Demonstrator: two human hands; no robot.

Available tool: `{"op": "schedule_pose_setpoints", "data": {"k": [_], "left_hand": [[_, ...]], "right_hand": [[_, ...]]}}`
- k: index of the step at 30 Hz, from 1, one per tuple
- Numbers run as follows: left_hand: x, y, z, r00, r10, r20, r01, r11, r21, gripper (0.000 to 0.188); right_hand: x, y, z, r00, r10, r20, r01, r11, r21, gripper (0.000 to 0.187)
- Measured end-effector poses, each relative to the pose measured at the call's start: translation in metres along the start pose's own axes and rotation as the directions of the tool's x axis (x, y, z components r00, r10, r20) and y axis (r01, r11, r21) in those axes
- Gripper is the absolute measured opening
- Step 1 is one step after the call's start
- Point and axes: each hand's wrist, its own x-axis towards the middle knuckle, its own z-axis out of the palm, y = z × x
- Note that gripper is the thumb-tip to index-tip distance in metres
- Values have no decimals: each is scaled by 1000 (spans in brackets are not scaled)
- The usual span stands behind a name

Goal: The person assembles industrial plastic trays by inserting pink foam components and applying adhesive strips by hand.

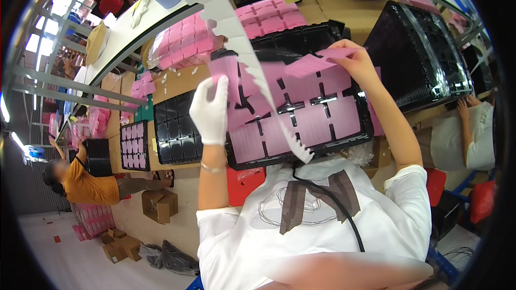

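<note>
A black compartment tray [344, 143] lies before me, with pink foam sheets [338, 120] in its front compartments. My left hand [209, 111], in a white glove, is closed with thumb and fingertips on a pink foam piece [226, 68] above the tray's left side. Over the far right part of the tray, my bare right hand [356, 64] pinches another pink foam piece [313, 65]. A white strip with a toothed edge [236, 27] crosses the view in front of the tray and hides part of it. The far compartments are partly covered by the held pieces.
Tall stacked black trays [414, 56] stand at the right. Behind the tray are stacks of pink foam [185, 40]. More black trays [174, 129] lie along the bench to the left. A person in an orange top [94, 182] is at far left; another person's sleeve [478, 134] shows at right.
</note>
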Motion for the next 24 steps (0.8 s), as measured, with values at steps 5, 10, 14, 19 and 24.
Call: {"op": "schedule_pose_setpoints", "data": {"k": [5,10,14,19,24], "left_hand": [[40,-52,23,996,-48,70,35,983,181,33],[56,-73,31,990,19,137,-53,966,252,37],[66,-76,35,986,1,167,-55,947,316,36],[66,-58,41,981,-13,195,-59,932,359,36],[64,-55,34,965,-80,248,-41,894,447,39]], "right_hand": [[32,16,-1,994,-108,-20,108,994,-23,18],[42,14,-7,985,-115,127,139,971,-194,25],[56,27,-7,990,-138,-6,133,962,-238,24],[66,43,-12,982,-163,-98,115,919,-378,19],[65,47,-11,978,-166,-126,106,918,-382,18]]}}
